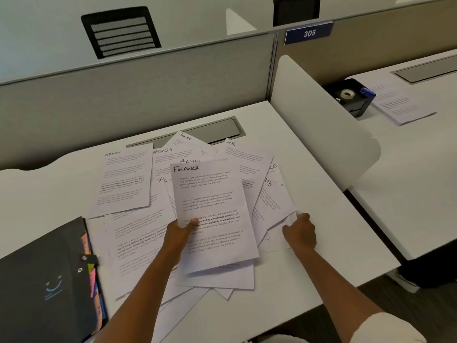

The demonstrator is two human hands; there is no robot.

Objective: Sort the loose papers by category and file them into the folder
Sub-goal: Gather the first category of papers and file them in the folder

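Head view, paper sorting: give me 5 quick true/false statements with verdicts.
1. The left hand holds a sheet headed FINANCE. True.
2. The folder lies open in the middle of the desk. False: it lies shut at the desk's left edge, coloured tabs showing along its side.
3. The right hand pinches the corner of a sheet on the right of the pile. True.
4. The sign on the partition reads 503. False: it reads 305.
5. A sheet headed ADMIN lies on the left of the pile. True.
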